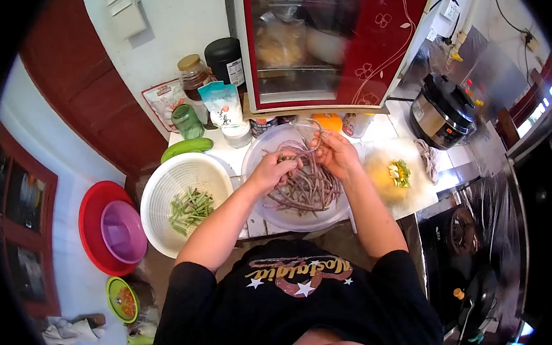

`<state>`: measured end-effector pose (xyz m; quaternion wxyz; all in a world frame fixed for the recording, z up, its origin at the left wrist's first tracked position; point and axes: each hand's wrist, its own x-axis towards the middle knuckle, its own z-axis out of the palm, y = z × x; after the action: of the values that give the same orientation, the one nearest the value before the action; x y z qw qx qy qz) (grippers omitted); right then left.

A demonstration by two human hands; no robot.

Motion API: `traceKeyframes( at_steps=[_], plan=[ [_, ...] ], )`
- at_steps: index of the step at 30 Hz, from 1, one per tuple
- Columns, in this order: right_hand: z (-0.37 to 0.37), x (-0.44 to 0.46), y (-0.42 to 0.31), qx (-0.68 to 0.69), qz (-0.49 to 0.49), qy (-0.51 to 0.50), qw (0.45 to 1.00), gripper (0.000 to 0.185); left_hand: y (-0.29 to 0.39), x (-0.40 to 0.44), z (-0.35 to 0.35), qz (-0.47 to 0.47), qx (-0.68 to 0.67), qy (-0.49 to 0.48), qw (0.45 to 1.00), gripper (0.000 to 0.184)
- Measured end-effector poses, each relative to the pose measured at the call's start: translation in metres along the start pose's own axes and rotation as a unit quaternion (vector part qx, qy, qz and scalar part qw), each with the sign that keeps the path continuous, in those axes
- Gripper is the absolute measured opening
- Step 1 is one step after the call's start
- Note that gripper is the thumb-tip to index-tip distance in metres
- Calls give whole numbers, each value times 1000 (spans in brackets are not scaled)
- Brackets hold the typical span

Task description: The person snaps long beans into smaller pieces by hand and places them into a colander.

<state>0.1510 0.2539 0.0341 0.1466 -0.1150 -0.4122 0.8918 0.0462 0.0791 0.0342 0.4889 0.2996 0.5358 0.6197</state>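
A tiled counter (pixel 461 158) runs below a red cabinet (pixel 382 59), whose top is cut off and whose contents blur behind glass. At centre, one pale basin (pixel 250 162) holds long purplish beans (pixel 309 190), too tangled to count, partly hidden by the forearms. Above it, the left hand (pixel 279 171) and right hand (pixel 334 154) pinch one bean strand (pixel 309 152) between nearly closed fingers. One white colander (pixel 156 191) stands left, two tubs, red (pixel 90 228) and purple (pixel 125 227), farther left.

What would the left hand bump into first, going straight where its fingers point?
Probably the right hand, close by above the purple beans, though depth is hard to judge here.
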Motion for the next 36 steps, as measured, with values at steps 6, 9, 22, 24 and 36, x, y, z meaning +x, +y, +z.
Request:
traceKeyframes(
  at_steps=[6, 9, 22, 24, 36],
  plan=[
    [15, -13, 14, -120, -143, 69, 980, 9, -13, 13, -5, 7, 92, 84, 992, 16],
    [23, -23, 26, -199, -182, 64, 961, 8, -23, 29, -11, 27, 156, 145, 977, 16],
    [35, -39, 30, -258, -288, 101, 916, 7, -49, 65, -31, 34, -33, 283, 958, 19],
    [27, -37, 19, -228, -202, 124, 944, 7, -44, 68, -27, 90, -15, 228, 969, 18],
    [4, -18, 36, -10, -112, 73, 991, 5, -17, 28, 18, 89, 215, 60, 971, 16]
  ],
)
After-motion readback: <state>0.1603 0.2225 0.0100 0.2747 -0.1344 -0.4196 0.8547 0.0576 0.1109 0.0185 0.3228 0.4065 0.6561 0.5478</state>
